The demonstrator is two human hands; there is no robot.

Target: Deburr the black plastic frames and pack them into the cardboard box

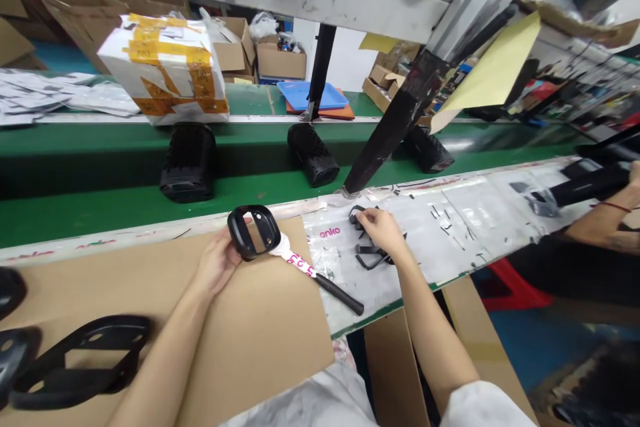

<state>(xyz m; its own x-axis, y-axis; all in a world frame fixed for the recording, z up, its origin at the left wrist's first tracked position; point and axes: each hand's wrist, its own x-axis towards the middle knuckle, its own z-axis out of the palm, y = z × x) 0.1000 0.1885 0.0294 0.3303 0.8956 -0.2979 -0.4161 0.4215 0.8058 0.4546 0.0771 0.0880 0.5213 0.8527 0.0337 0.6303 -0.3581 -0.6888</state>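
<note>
matt black plastic frame (pixel 237 235), smooth cardboard sheet (pixel 265 320)

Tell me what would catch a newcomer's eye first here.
A white parcel patched with yellow tape sits beyond the green conveyor, near black mesh housings. Closer in, the left hand grips a black oval frame above a cardboard sheet, while the right hand touches black strips.

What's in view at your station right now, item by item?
black oval frame: 1, black, held above the cardboard
black frames: 3, black, lower left, two cut off by the edge
black strips: several, black, on the plastic sheet
clear plastic sheet: 1, clear, along the bench edge
cardboard sheet: 1, brown, on the bench
black-handled tool: 1, black with white-pink wrap, on the cardboard
mesh cylinders: 3, black, on the green conveyor
co-worker's forearm: 1, red bracelet, right edge
left hand: 1, gripping the frame
right hand: 1, on the strips
</note>
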